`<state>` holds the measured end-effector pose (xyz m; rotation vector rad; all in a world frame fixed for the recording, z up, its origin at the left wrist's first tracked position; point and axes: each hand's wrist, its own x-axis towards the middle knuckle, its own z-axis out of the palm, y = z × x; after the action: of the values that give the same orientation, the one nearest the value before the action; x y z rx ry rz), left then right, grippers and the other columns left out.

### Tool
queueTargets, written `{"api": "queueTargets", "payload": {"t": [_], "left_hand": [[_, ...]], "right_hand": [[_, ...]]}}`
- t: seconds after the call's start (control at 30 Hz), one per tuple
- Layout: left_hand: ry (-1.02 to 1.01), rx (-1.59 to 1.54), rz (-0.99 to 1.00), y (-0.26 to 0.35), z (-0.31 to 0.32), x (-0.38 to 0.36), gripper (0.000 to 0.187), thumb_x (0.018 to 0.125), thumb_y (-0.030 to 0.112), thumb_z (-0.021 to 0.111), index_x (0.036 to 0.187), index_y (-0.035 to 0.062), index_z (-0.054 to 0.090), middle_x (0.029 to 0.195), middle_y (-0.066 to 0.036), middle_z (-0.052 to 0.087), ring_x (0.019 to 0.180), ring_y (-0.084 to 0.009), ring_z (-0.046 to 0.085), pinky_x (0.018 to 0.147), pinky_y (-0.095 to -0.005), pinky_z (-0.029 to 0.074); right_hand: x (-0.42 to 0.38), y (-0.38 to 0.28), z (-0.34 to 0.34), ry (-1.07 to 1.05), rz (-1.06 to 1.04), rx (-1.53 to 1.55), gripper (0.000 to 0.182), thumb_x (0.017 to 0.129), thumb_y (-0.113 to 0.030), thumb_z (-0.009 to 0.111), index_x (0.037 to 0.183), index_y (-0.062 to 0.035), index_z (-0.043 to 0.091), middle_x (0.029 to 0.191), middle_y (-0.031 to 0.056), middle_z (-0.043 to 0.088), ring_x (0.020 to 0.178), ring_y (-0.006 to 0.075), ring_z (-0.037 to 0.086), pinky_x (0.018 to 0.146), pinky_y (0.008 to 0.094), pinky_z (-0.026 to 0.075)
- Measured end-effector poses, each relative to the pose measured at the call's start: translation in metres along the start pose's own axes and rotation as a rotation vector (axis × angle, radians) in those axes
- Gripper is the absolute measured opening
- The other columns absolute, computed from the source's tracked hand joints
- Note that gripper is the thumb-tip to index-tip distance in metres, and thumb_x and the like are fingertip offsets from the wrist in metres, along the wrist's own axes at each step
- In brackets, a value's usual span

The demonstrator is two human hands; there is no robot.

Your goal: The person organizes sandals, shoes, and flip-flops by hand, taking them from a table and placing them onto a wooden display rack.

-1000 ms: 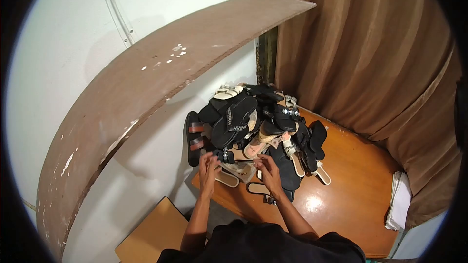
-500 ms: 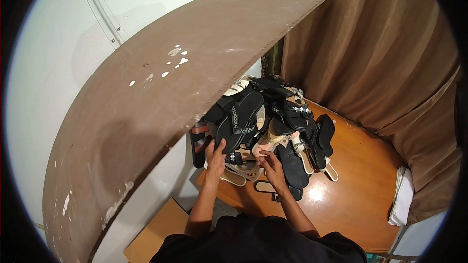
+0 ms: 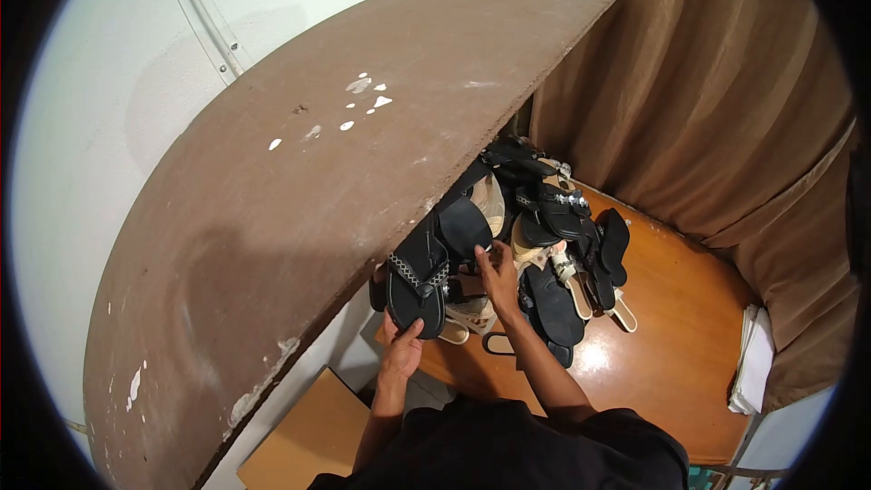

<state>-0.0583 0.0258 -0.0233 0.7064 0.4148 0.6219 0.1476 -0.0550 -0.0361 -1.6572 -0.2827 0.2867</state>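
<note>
My left hand [image 3: 402, 354] grips the toe end of a black thong sandal [image 3: 413, 310], whose straps carry a light zigzag trim. The sandal is tilted up, its far end under the brown panel's edge. My right hand [image 3: 500, 283] is closed at the near edge of a second black sandal [image 3: 464, 225], with thumb and fingertips against it. Both sandals are at the left of a heap of footwear. Nearby lie a black sandal with shiny stones [image 3: 564, 203], a flat black sole [image 3: 553, 307] and a cream-edged sandal [image 3: 572, 281].
A curved brown panel [image 3: 299, 191] with chipped paint overhangs the heap from the left. The heap rests on an orange-brown wooden table [image 3: 667, 345]. A brown curtain [image 3: 671, 82] hangs behind. White papers [image 3: 752, 361] stand at the right edge, and a cardboard box [image 3: 304, 431] lies below left.
My left hand has taken hold of the trimmed black sandal and drawn it down toward me. My right hand has moved up to the second black sandal. The view has shifted slightly.
</note>
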Motion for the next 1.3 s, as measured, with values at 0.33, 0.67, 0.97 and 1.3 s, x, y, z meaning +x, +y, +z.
{"api": "queueTargets", "payload": {"t": [0.33, 0.67, 0.97, 1.3], "left_hand": [[0.020, 0.028, 0.097, 0.013, 0.001, -0.009, 0.067, 0.083, -0.014, 0.061, 0.141, 0.0127, 0.039, 0.135, -0.006, 0.052, 0.123, -0.0189, 0.053, 0.103, -0.0370, 0.047], [0.046, -0.055, 0.152, 0.023, 0.012, -0.005, 0.069, 0.083, -0.013, 0.062, 0.142, 0.0125, 0.037, 0.137, -0.006, 0.050, 0.124, -0.0189, 0.052, 0.105, -0.0360, 0.045], [0.106, 0.013, 0.082, 0.005, 0.003, 0.005, 0.066, 0.083, -0.010, 0.065, 0.139, 0.0094, 0.037, 0.130, -0.008, 0.054, 0.119, -0.0193, 0.054, 0.101, -0.0361, 0.047], [0.075, -0.008, 0.069, -0.006, -0.006, 0.007, 0.063, 0.084, -0.008, 0.066, 0.136, 0.0130, 0.039, 0.129, -0.006, 0.054, 0.117, -0.0185, 0.055, 0.100, -0.0358, 0.048]], "right_hand": [[-0.014, -0.014, 0.000, 0.051, -0.515, -0.303, 0.019, 0.089, -0.011, 0.066, 0.100, 0.0020, 0.057, 0.087, 0.0152, 0.059, 0.071, 0.0261, 0.063, 0.063, 0.0365, 0.050], [-0.027, 0.033, -0.048, -0.002, -0.785, -0.515, 0.033, 0.086, 0.003, 0.061, 0.116, -0.0094, 0.063, 0.112, 0.0135, 0.060, 0.100, 0.0314, 0.060, 0.077, 0.0380, 0.055], [-0.028, 0.042, -0.046, -0.111, -0.587, -0.643, 0.032, 0.078, 0.012, 0.054, 0.109, 0.0021, 0.059, 0.116, 0.0185, 0.058, 0.107, 0.0370, 0.056, 0.090, 0.0418, 0.050], [-0.040, 0.004, -0.041, 0.002, -0.669, -0.790, 0.045, 0.071, 0.008, 0.061, 0.114, -0.0017, 0.059, 0.120, 0.0161, 0.057, 0.113, 0.0409, 0.049, 0.096, 0.0476, 0.044]]}}
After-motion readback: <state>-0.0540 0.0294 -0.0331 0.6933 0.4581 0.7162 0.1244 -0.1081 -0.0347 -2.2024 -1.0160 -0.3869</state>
